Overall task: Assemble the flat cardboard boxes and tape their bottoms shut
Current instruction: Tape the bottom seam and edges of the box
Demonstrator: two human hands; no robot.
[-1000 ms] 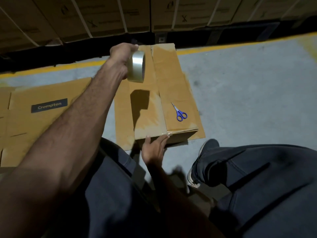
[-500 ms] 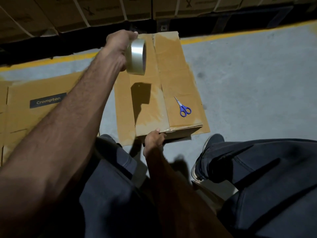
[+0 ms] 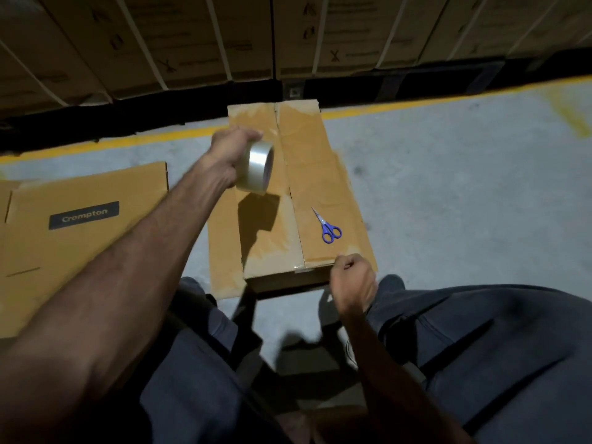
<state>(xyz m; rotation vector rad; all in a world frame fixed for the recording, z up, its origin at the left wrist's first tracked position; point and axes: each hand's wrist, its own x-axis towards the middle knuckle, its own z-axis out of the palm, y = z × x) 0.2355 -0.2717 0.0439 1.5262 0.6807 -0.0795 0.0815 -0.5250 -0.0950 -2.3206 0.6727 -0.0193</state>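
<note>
The assembled cardboard box [image 3: 288,200] was seen on the floor [image 3: 464,203], bottom up, long axis running away from the person. The centre seam [image 3: 290,187] was already glossy with tape along its length. The left hand [image 3: 229,153] was curled round the roll of clear tape [image 3: 256,168], held above the box's left flap, just beside the seam. The right hand [image 3: 352,280] was noted at the near right corner, fingers curled; whether anything was pinched could not be told. Blue-handled scissors [image 3: 327,226] lay on the right flap, between the two hands, nearer the right; judged the likely next pick, with nothing in the way. A flat Crompton-labelled carton [image 3: 83,213] lay to the left; strapped cartons [image 3: 192,43] were stacked behind.
</note>
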